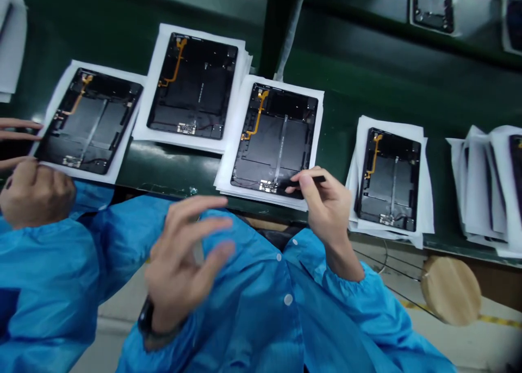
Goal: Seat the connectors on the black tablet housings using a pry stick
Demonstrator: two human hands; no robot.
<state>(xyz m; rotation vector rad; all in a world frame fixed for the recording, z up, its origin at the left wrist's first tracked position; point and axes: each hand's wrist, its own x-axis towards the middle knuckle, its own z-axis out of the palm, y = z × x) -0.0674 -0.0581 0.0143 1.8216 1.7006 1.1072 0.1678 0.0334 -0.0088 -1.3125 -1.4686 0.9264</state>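
Head view: nearest, the left hand (183,250), slightly blurred, hangs empty in front of the bench (340,112), its fingers spread apart. Beyond it, the right hand (330,204) has thumb and fingers pinched around a slim black stick (319,179) over the lower right corner of an open tablet shell (271,147); I cannot make out the stick's tip against the dark shell. The shell lies flat on a stack of white paper (229,169) at the bench's front edge. It looks thin, stiff and fairly light, probably smooth enough to slide on the loose, soft sheets. Its small circuit board (268,186), near the front edge, and the orange ribbon (258,117), farther back, look fragile, so the outer rims of the two long sides seem the safest hold. Farther back to the left, another tablet shell (196,93) rests on paper.
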